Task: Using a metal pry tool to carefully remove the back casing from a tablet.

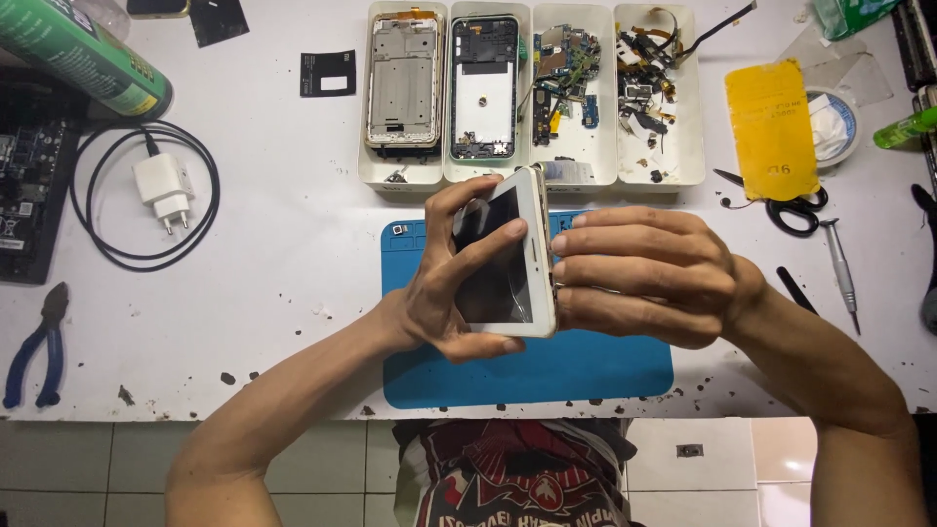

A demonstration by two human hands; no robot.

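**Phone held on edge above the mat**

You hold the white phone [508,256] tilted up on its long edge, clear of the blue mat [586,366] at the near middle of the bench [283,283], dark screen turned toward your left. Your left hand [451,283] clasps it, thumb under the lower end and fingers across the glass, which steadies the body. Your right hand [639,273] presses its fingertips along the side seam, a grip that suits feeling or working the edge. Lifted like this, the seam faces you.

Beyond the mat, the white tray [532,176] by the far edge keeps phone frames and loose parts sorted by compartment. Scissors [793,207] and a screwdriver [841,273] lie toward the right edge, pliers [39,346] and a charger [164,190] toward the left.
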